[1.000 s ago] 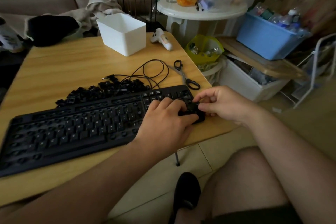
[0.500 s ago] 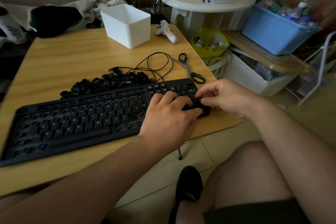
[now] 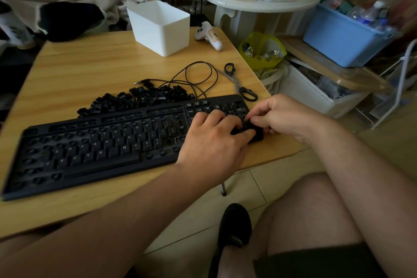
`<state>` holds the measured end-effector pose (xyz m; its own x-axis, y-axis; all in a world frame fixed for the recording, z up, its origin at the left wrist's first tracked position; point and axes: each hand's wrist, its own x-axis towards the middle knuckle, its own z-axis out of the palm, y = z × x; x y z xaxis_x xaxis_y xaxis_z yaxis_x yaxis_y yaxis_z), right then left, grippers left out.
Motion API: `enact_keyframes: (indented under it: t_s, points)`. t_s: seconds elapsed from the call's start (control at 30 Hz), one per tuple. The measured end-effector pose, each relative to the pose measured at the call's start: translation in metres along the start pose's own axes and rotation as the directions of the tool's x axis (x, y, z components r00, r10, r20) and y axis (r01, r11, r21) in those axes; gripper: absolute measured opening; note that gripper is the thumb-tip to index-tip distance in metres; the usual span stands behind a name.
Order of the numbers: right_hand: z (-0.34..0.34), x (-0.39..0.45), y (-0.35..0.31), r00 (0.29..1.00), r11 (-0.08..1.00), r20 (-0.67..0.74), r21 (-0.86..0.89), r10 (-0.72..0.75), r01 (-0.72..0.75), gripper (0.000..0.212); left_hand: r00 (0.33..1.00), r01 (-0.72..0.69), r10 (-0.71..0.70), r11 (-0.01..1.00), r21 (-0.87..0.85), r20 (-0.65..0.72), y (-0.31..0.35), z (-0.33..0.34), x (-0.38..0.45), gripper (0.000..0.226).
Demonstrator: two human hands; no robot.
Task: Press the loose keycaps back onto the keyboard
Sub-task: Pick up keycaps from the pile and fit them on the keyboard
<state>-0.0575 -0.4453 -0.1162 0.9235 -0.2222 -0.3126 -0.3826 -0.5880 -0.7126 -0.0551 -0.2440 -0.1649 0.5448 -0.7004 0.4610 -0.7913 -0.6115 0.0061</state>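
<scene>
A black keyboard lies slantwise on the wooden table, with many keys missing on its left side and top rows. Behind it sits a pile of loose black keycaps. My left hand lies flat on the keyboard's right end, its fingers stretched over the number pad. My right hand comes in from the right, thumb and fingertips curled and pinching a small black keycap down on the number pad. The hands hide most of the pad.
Behind the keycaps lie a coiled black cable and scissors. A white bin and a small white controller stand at the table's back. Off the right edge are a round white side table and storage boxes.
Both hands stay at the keyboard's right end. My right fingertips have closed in tighter over the keycap on the number pad. The view has shifted slightly.
</scene>
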Motion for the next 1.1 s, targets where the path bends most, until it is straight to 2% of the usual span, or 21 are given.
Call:
enact_keyframes:
  t_s: [0.2,0.33,0.47,0.57,0.7,1.1]
  points:
    - [-0.003,0.000,0.002,0.999,0.999,0.024,0.021,0.030,-0.031,0.021,1.000,-0.005,0.005,1.000,-0.002,-0.007,0.000,0.001,0.001,0.034]
    - [-0.001,0.003,-0.003,0.998,0.996,0.035,-0.069,0.058,-0.055,0.017,1.000,-0.008,0.008,1.000,0.005,0.000,0.000,0.001,0.000,0.034]
    - [0.004,0.004,-0.003,1.000,0.998,0.008,-0.055,0.018,-0.018,0.020,1.000,-0.002,0.002,1.000,0.002,-0.012,0.000,0.001,0.000,0.034]
    - [0.004,0.000,0.003,0.997,0.996,-0.005,-0.052,-0.079,0.079,0.018,1.000,-0.003,0.003,1.000,0.004,-0.021,0.000,0.002,-0.001,0.034]
    - [0.003,-0.004,0.016,0.978,0.982,-0.088,-0.035,-0.187,0.185,0.011,1.000,-0.004,0.004,1.000,0.003,-0.028,0.000,0.002,-0.001,0.034]
    - [0.005,-0.004,0.011,0.971,0.970,-0.116,-0.156,-0.208,0.189,0.015,1.000,-0.001,0.000,1.000,0.023,0.015,0.000,0.001,0.001,0.037]
